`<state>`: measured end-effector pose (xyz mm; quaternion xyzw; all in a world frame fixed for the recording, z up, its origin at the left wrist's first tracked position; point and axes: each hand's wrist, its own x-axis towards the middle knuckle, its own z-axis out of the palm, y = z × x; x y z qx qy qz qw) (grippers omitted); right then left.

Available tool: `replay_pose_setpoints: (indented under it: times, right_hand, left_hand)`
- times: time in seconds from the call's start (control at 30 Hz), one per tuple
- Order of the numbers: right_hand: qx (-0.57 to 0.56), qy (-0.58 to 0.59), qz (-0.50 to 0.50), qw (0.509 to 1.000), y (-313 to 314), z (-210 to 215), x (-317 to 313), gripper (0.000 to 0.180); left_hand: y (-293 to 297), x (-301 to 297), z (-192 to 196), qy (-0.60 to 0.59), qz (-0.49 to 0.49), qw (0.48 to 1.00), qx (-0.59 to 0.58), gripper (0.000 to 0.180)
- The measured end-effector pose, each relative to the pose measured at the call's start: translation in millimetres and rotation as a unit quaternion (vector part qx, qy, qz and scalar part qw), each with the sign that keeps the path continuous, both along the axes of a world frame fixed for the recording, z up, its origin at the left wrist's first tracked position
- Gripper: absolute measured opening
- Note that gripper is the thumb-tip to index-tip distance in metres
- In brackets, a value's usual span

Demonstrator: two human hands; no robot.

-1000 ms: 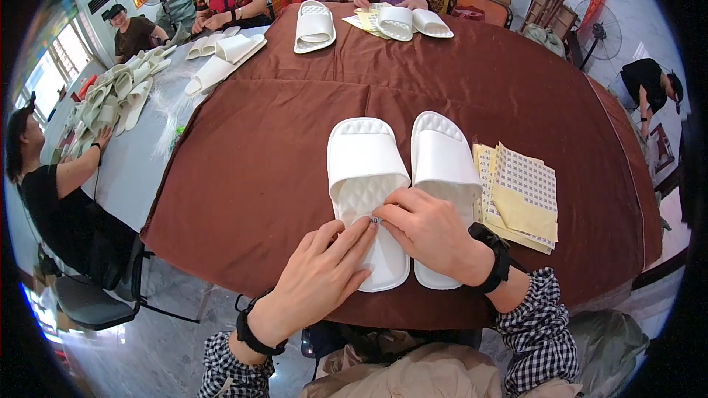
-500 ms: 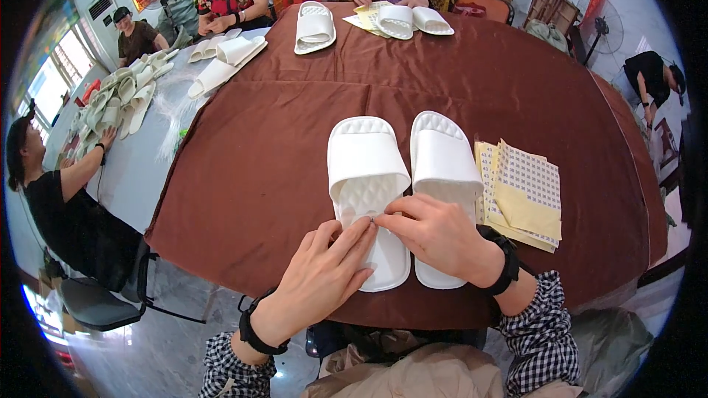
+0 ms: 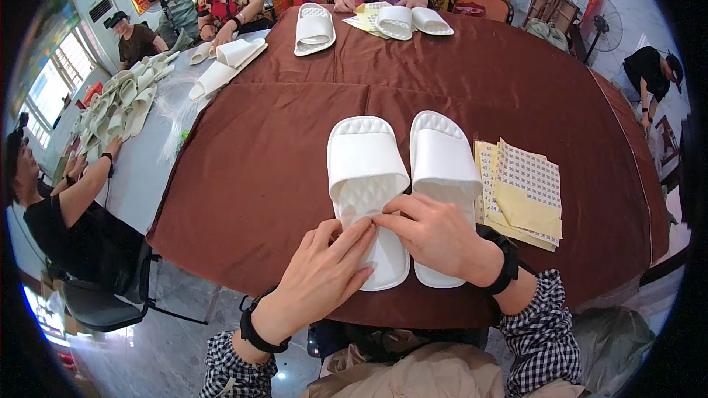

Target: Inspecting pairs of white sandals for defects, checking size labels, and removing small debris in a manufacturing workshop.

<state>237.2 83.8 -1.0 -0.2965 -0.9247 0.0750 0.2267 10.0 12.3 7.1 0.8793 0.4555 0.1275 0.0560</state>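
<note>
Two white slide slippers lie side by side before me, toes pointing away. My left hand (image 3: 323, 269) rests on the footbed of the left slipper (image 3: 366, 158), its fingers stretched out and the thumb apart. Thumb and index of my right hand (image 3: 441, 237) pinch together at the same spot, the tips meeting those of my left hand. Whatever lies between these fingertips is hidden. The right slipper (image 3: 442, 158) is partly covered by my right hand. Beside it, sheets of small printed stickers (image 3: 528, 175) on yellowish backing lie stacked.
A brown cloth covers the table (image 3: 251, 199). Across it stand more white slippers (image 3: 315, 33) and other sticker sheets (image 3: 365, 21), by a person in a purple apron. A grey table (image 3: 140, 166) at left holds a slipper pile (image 3: 118, 99), with people around it.
My hands have barely moved; a small dark speck seen between my fingertips is now hidden. The person at left has leaned and reached into the pile. Another person's hand now reaches the slippers at far left.
</note>
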Motion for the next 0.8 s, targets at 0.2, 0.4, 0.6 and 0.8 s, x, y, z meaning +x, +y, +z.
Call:
replay_pose_setpoints:
  times: [0.2,0.4,0.6,0.8]
  right_hand:
    - [-0.024,0.027,-0.017,0.999,-1,-1,-3,0.030]
    - [-0.021,0.054,-0.005,0.998,2,-2,0,0.030]
    - [-0.008,0.039,0.019,0.999,4,-5,4,0.031]
    - [0.042,-0.015,0.035,0.998,1,-8,8,0.033]
  left_hand:
    - [1,0,0,-0.006,-0.002,1.000,-0.004,0.061]
    - [3,-1,3,-0.009,-0.015,1.000,-0.006,0.062]
    - [6,-1,1,0.000,-0.016,1.000,-0.011,0.061]
    - [5,-2,-2,-0.002,-0.019,1.000,0.008,0.062]
